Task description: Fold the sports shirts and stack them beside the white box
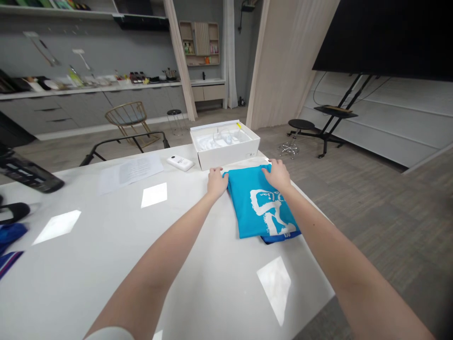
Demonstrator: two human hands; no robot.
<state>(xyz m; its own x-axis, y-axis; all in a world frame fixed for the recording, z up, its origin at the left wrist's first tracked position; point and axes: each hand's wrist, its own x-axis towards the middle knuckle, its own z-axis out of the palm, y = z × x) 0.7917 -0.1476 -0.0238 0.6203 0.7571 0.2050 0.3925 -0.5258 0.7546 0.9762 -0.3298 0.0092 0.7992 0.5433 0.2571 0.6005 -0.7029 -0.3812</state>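
A folded bright blue T-shirt [244, 203] with a white brush-style print lies near the table's right edge. Beneath it, a darker blue garment [279, 238] shows along the near side. My left hand [216, 183] is at the shirt's far left corner, its thumb on the cloth and its fingers curled at the edge. At the far right corner, my right hand [277, 174] grips the cloth the same way, thumb toward the middle. The undersides of the fingers are hidden on both hands.
An open white box [226, 156] holding clear plastic items stands just beyond the shirt. Left of it lie a white device [180, 163] and paper sheets [132, 171]. A dark bottle [31, 174] and blue fabric [10, 236] sit at the table's left. A stool [300, 124] stands beyond.
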